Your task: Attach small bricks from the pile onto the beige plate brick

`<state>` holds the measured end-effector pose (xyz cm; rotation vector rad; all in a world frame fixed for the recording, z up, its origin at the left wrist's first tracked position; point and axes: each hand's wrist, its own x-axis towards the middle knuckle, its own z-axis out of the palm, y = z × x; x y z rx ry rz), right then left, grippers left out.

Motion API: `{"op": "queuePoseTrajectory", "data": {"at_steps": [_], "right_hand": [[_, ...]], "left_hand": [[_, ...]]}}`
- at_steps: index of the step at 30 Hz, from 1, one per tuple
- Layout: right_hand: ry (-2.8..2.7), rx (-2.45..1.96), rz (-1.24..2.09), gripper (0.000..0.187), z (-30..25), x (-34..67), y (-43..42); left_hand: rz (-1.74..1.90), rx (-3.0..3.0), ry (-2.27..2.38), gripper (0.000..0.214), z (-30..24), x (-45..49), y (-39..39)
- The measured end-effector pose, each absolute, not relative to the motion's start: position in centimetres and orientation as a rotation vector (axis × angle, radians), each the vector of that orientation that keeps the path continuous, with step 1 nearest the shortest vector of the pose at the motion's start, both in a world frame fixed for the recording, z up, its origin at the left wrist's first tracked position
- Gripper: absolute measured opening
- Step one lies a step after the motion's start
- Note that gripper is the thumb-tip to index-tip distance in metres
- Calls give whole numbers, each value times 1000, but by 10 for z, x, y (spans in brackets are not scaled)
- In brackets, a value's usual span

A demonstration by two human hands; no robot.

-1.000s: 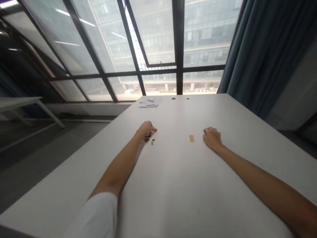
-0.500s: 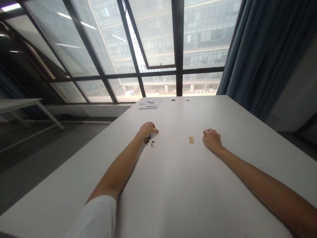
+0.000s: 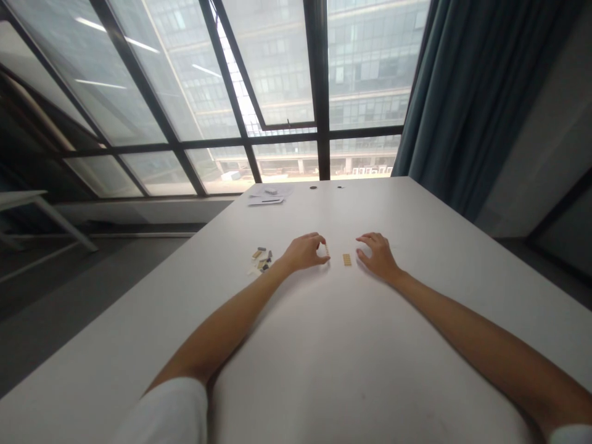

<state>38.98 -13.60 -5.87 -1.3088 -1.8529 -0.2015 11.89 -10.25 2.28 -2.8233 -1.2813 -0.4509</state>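
Observation:
My left hand (image 3: pixel 305 251) rests on the white table (image 3: pixel 351 345) with thumb and forefinger pinched on a small tan brick (image 3: pixel 326 249). A flat tan studded plate (image 3: pixel 346 259) lies on the table just to its right. My right hand (image 3: pixel 377 254) sits right of that plate, fingers loosely spread and curved toward it, holding nothing. A small pile of loose bricks (image 3: pixel 260 260), tan, grey and dark, lies left of my left hand.
Papers (image 3: pixel 268 196) and two small dark discs (image 3: pixel 313 187) lie at the table's far edge by the big window. A dark curtain (image 3: pixel 457 105) hangs at the right. Another table (image 3: pixel 28 203) stands off to the left.
My left hand has left the brick pile and moved right, carrying a small tan brick toward the plate. My right hand shifted left and its fingers opened. The view has panned slightly.

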Motion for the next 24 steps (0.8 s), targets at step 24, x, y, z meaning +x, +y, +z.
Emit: {"op": "queuePoseTrajectory", "data": {"at_steps": [24], "right_hand": [[-2294,-1213,-90,23,-4,365,-187]], "left_hand": [[-787,-3134,-1116,31,-34,154,-146]]}}
